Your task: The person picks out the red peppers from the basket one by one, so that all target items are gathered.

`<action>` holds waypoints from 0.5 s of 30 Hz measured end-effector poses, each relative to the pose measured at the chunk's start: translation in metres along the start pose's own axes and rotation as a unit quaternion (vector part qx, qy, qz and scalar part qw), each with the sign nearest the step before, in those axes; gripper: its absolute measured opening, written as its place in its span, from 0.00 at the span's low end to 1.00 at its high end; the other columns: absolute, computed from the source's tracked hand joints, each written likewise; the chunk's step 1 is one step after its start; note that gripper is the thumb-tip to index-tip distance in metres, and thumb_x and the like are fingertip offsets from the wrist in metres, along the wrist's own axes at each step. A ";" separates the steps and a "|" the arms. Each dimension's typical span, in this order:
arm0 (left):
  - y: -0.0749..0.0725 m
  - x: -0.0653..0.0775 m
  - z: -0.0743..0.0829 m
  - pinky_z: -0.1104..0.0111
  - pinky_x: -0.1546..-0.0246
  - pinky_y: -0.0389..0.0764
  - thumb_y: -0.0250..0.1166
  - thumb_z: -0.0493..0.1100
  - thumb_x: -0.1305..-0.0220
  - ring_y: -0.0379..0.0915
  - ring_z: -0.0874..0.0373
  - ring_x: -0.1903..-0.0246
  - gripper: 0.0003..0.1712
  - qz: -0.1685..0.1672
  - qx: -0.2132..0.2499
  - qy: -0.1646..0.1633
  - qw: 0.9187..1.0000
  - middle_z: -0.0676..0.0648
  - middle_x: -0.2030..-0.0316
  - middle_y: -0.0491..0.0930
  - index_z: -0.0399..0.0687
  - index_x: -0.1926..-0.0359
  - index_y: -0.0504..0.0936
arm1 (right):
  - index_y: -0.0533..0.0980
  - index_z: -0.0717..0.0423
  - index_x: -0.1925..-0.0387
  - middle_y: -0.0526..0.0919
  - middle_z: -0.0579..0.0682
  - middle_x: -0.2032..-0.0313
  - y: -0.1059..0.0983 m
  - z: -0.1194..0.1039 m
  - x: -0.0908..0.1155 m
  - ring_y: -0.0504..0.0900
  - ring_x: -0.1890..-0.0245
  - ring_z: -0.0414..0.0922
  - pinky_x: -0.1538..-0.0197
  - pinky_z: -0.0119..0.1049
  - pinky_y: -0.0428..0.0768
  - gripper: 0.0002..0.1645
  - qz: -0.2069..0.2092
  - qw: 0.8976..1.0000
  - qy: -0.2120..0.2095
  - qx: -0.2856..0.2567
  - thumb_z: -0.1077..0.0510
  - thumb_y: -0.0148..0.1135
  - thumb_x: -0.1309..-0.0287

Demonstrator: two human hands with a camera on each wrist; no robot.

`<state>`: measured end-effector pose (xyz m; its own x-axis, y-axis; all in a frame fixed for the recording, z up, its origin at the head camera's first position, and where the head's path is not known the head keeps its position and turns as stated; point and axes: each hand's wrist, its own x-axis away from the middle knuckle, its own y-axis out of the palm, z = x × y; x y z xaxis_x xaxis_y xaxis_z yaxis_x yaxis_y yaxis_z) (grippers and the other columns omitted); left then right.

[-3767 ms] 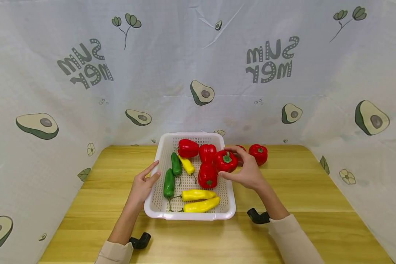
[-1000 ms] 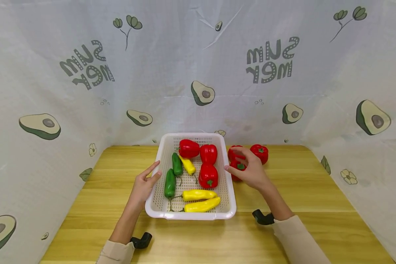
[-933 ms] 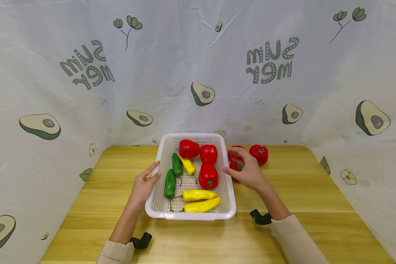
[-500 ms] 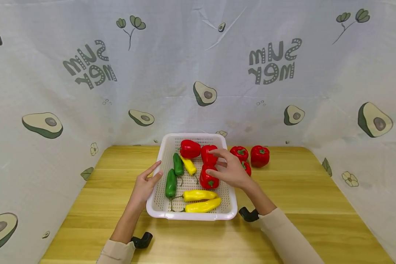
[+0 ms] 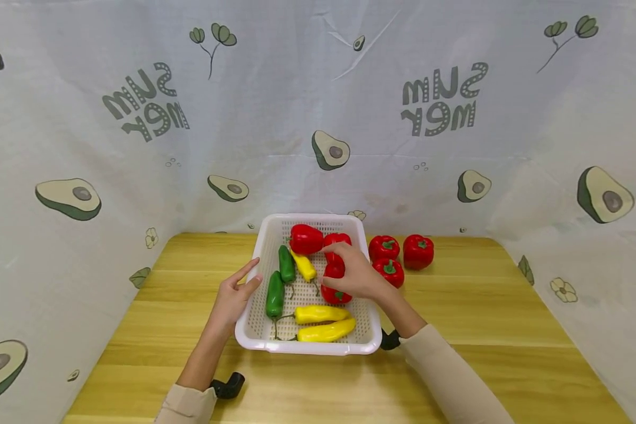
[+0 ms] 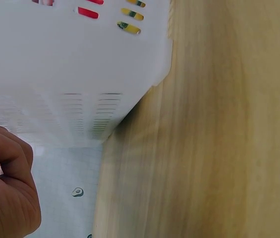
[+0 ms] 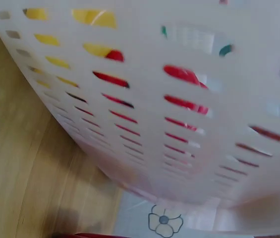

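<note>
A white perforated basket point(image 5: 248, 330) holds three red bell peppers, two green peppers point(image 5: 274, 295) and several yellow peppers point(image 5: 325, 331). At its left rim, my left hand point(image 5: 232, 300) grips the edge with thumb and forefinger; the left wrist view has its curled fingers point(image 6: 16, 153) beside the basket wall. My right hand point(image 5: 356, 275) reaches over the right rim, thumb and fingers spread and curved over the nearer bell pepper point(image 5: 337, 295). Partly covered behind it is another bell pepper point(image 5: 337, 238); a third bell pepper point(image 5: 305, 239) lies at the back left.
Three more red bell peppers stand on the wooden table point(image 5: 482, 306) right of the basket: a rear one point(image 5: 384, 247), a front one point(image 5: 389, 272) and a right one point(image 5: 418, 252). A printed curtain point(image 5: 275, 118) hangs behind and at both sides.
My right hand set a red bell pepper on the table beside the others, let go, then moved left over the bell peppers in the basket. My left hand stays at the rim.
</note>
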<state>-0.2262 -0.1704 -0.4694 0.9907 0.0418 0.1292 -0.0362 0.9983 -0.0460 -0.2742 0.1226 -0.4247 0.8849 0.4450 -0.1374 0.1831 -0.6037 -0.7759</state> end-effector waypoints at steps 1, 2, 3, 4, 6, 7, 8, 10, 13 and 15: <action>0.000 0.000 0.000 0.52 0.59 0.91 0.65 0.48 0.26 0.88 0.40 0.54 0.29 0.000 -0.001 0.000 1.000 0.30 0.46 0.84 0.65 0.27 0.73 | 0.74 0.53 0.35 0.78 0.55 0.35 0.001 0.000 0.000 0.74 0.35 0.59 0.36 0.58 0.81 0.39 -0.007 1.000 -0.001 0.008 0.50 0.77 0.47; 0.000 0.000 0.000 0.52 0.59 0.91 0.65 0.48 0.26 0.88 0.40 0.54 0.29 0.000 -0.002 0.000 1.000 0.30 0.46 0.84 0.66 0.27 0.73 | 0.74 0.54 0.35 0.78 0.55 0.35 0.001 -0.001 -0.001 0.75 0.36 0.59 0.37 0.58 0.82 0.39 -0.014 1.000 -0.004 0.014 0.51 0.77 0.47; 0.000 0.000 0.000 0.52 0.59 0.91 0.65 0.49 0.26 0.88 0.40 0.54 0.29 -0.001 -0.001 0.000 1.000 0.30 0.45 0.84 0.66 0.27 0.73 | 0.74 0.54 0.34 0.77 0.56 0.34 0.001 -0.002 -0.001 0.75 0.36 0.59 0.38 0.57 0.83 0.39 -0.023 0.999 -0.005 0.021 0.51 0.76 0.47; 0.000 0.000 0.000 0.52 0.59 0.91 0.65 0.49 0.26 0.88 0.40 0.54 0.29 -0.002 -0.002 0.000 1.000 0.30 0.45 0.84 0.66 0.27 0.73 | 0.74 0.54 0.34 0.77 0.55 0.34 0.002 -0.003 -0.001 0.74 0.36 0.58 0.37 0.57 0.82 0.39 -0.032 0.999 -0.006 0.028 0.51 0.76 0.48; -0.001 -0.001 0.000 0.52 0.60 0.91 0.65 0.49 0.26 0.88 0.40 0.54 0.29 -0.001 -0.001 -0.001 1.000 0.30 0.45 0.84 0.66 0.27 0.73 | 0.74 0.54 0.34 0.76 0.54 0.33 0.003 -0.004 0.000 0.74 0.35 0.56 0.38 0.56 0.83 0.40 -0.046 0.998 -0.010 0.035 0.52 0.76 0.49; -0.001 -0.001 0.000 0.52 0.60 0.91 0.65 0.49 0.26 0.88 0.40 0.54 0.29 0.001 -0.002 -0.001 1.000 0.30 0.45 0.84 0.66 0.27 0.73 | 0.75 0.54 0.34 0.76 0.54 0.33 0.003 -0.004 0.000 0.74 0.36 0.55 0.38 0.56 0.83 0.40 -0.052 0.998 -0.013 0.036 0.52 0.77 0.50; -0.001 -0.001 0.000 0.52 0.60 0.91 0.64 0.49 0.26 0.88 0.41 0.55 0.29 0.001 -0.002 0.000 1.000 0.30 0.45 0.84 0.66 0.27 0.73 | 0.75 0.54 0.35 0.76 0.53 0.33 0.003 -0.005 0.000 0.75 0.36 0.55 0.38 0.56 0.83 0.40 -0.057 0.998 -0.015 0.036 0.53 0.77 0.50; 0.000 -0.001 -0.001 0.52 0.60 0.91 0.64 0.48 0.26 0.89 0.41 0.56 0.29 0.003 -0.001 -0.001 1.000 0.30 0.46 0.84 0.65 0.27 0.73 | 0.76 0.53 0.35 0.76 0.52 0.33 0.003 -0.004 0.001 0.74 0.35 0.53 0.38 0.55 0.83 0.39 -0.065 0.997 -0.022 0.039 0.54 0.77 0.52; 0.000 -0.002 -0.001 0.52 0.59 0.91 0.64 0.47 0.25 0.89 0.42 0.57 0.29 0.004 0.004 0.001 1.000 0.29 0.47 0.84 0.65 0.27 0.73 | 0.77 0.53 0.36 0.77 0.51 0.33 0.003 -0.003 0.002 0.74 0.34 0.53 0.36 0.55 0.82 0.40 -0.079 0.995 -0.041 0.048 0.57 0.78 0.54; 0.000 -0.002 -0.001 0.53 0.59 0.91 0.64 0.47 0.25 0.89 0.43 0.57 0.28 0.005 0.006 0.001 1.000 0.29 0.47 0.84 0.65 0.27 0.73 | 0.78 0.53 0.37 0.77 0.52 0.33 0.003 -0.002 0.003 0.73 0.33 0.54 0.35 0.57 0.80 0.40 -0.090 0.993 -0.056 0.057 0.58 0.78 0.56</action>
<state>-0.2277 -0.1701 -0.4709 0.9905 0.0525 0.1268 -0.0485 0.9982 -0.0346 -0.2702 0.1204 -0.4266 0.7873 0.6144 -0.0525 0.2794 -0.4314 -0.8578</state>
